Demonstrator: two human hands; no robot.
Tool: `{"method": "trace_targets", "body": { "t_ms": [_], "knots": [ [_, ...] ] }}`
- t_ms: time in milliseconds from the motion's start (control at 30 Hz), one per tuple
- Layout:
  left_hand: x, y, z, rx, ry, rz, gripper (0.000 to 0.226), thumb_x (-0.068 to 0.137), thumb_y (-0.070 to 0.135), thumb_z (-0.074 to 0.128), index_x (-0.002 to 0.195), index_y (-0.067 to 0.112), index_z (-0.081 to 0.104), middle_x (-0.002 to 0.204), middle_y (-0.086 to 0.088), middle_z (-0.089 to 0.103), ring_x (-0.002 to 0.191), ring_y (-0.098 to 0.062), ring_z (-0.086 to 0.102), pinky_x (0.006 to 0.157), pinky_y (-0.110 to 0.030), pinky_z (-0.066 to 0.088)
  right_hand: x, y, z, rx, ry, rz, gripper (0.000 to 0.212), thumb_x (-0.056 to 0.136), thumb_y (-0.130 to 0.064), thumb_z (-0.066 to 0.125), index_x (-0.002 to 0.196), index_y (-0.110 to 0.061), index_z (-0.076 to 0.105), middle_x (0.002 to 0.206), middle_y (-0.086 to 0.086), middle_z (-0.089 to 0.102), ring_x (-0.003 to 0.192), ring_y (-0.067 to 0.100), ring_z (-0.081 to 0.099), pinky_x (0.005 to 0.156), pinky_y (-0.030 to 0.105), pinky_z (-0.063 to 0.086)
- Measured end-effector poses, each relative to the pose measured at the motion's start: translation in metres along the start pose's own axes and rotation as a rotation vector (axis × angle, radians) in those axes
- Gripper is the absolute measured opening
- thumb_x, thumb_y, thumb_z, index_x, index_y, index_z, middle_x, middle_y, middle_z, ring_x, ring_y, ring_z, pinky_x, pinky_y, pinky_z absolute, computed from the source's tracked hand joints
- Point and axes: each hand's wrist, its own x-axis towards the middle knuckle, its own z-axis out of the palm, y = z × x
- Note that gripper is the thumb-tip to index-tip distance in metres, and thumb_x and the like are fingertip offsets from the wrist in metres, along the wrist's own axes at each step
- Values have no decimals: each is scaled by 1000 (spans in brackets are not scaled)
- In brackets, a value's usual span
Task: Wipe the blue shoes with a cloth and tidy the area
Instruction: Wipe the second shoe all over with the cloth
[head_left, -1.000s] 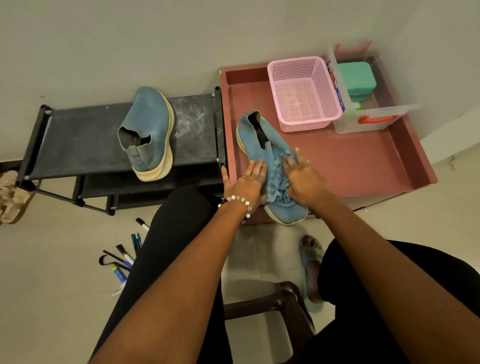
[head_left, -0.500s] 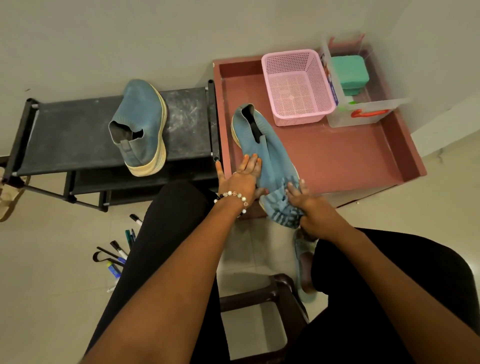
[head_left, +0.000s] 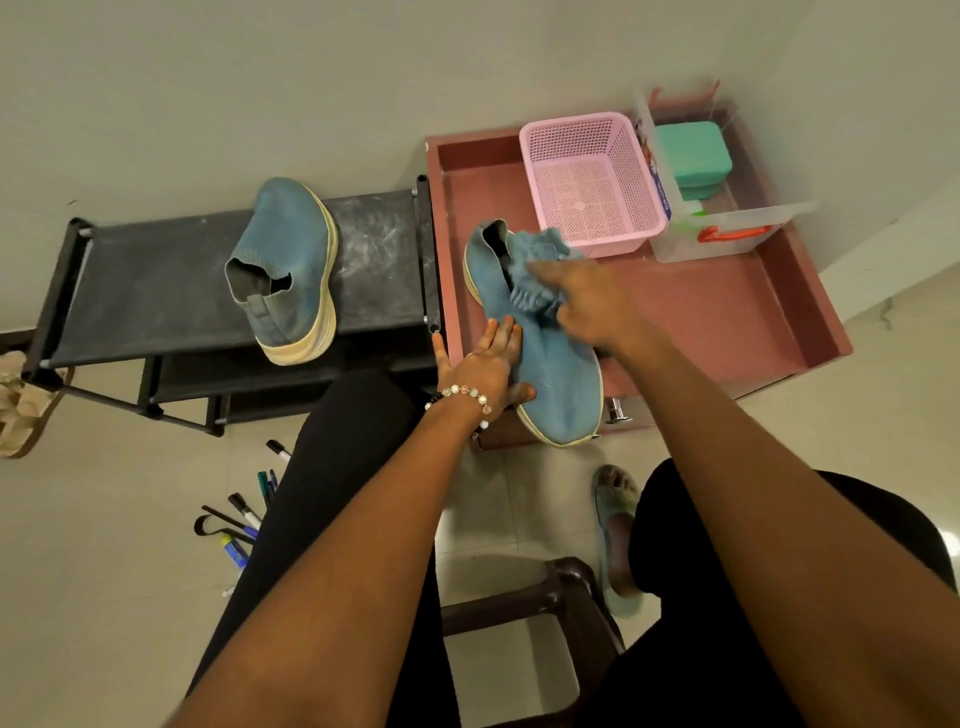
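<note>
The left hand (head_left: 480, 371) lies flat-fingered against the near blue shoe (head_left: 540, 358) in the red tray (head_left: 727, 312); the right hand (head_left: 587, 306) bunches the blue cloth (head_left: 535, 270) on it. The other shoe (head_left: 291, 265) sits on the rack (head_left: 145, 291) at nine o'clock.

Both blue shoes (head_left: 288, 265) are matt knit fabric with pale, ridged rubbery soles. The cloth (head_left: 535, 270) is soft and crumpled. The rack (head_left: 156, 291) — black, dusty, scuffed. The pink basket (head_left: 592, 182) is perforated plastic — the floor (head_left: 104, 571) glossy tile.
</note>
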Motion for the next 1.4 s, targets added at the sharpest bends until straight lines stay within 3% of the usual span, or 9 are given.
{"method": "trace_targets", "body": {
  "t_ms": [133, 467, 533, 633, 733, 833, 967, 1067, 1400],
  "knots": [
    [2, 2, 5, 44, 24, -17, 82, 94, 53, 43, 153, 23, -5, 159, 11, -14, 145, -5, -13, 101, -69, -18, -15, 17, 29, -190, -246, -23, 71, 88, 1, 44, 151, -14, 13, 158, 10, 5, 145, 35, 2, 118, 38, 14],
    [1, 5, 9, 81, 53, -33, 79, 95, 51, 41, 152, 26, -7, 158, 14, -15, 145, -5, -12, 100, -70, -17, -106, 16, 40, 114, -272, 196, 48, 86, -4, 48, 134, -8, 52, 147, 12, 40, 137, 29, 34, 111, 29, 25],
    [2, 5, 8, 75, 47, -39, 79, 95, 51, 42, 152, 25, -7, 158, 13, -15, 145, -6, -13, 100, -71, -17, -104, 27, 20, 264, -312, 296, 31, 83, -8, 54, 109, 3, 67, 110, 20, 67, 98, 24, 63, 85, 34, 49],
    [2, 5, 6, 86, 20, -42, 81, 95, 51, 43, 152, 25, -8, 158, 13, -16, 145, -7, -14, 99, -71, -17, -95, 47, -18, 405, -273, 548, 22, 75, -3, 45, 68, 13, 59, 49, 14, 48, 45, 17, 40, 39, 20, 29],
    [4, 3, 5, 85, 5, -46, 83, 94, 51, 44, 152, 25, -10, 158, 12, -18, 145, -7, -16, 98, -71, -18, -66, 51, -46, 289, 67, 570, 30, 82, -2, 45, 53, -10, 42, 57, 8, 42, 66, 22, 46, 58, 30, 35],
    [4, 2, 2, 69, -14, -38, 85, 94, 50, 46, 152, 24, -11, 158, 12, -18, 145, -8, -17, 99, -71, -18, -37, 24, -50, 262, 308, 334, 28, 82, 1, 43, 84, -8, 70, 93, 16, 67, 94, 30, 59, 77, 33, 44],
    [4, 2, 2, 58, -10, -34, 85, 94, 51, 45, 152, 25, -11, 158, 13, -17, 144, -7, -17, 98, -71, -18, -13, 1, 0, -88, -25, -60, 53, 89, -3, 48, 139, -20, 46, 149, 12, 35, 135, 33, 33, 107, 34, 32],
    [3, 3, 6, 60, 7, -32, 83, 94, 51, 44, 152, 25, -10, 158, 13, -17, 145, -6, -15, 99, -70, -20, -22, 18, 37, -301, -209, -5, 66, 89, -5, 47, 149, -20, 24, 159, 9, 6, 144, 34, 6, 112, 44, 29],
    [-1, 9, 3, 73, 19, -49, 79, 96, 47, 43, 151, 27, -10, 157, 15, -17, 145, -9, -14, 101, -70, -18, -97, 22, 38, 52, -296, 148, 49, 83, -2, 48, 128, -15, 59, 148, 7, 39, 134, 26, 38, 109, 30, 32]
  ]
}}
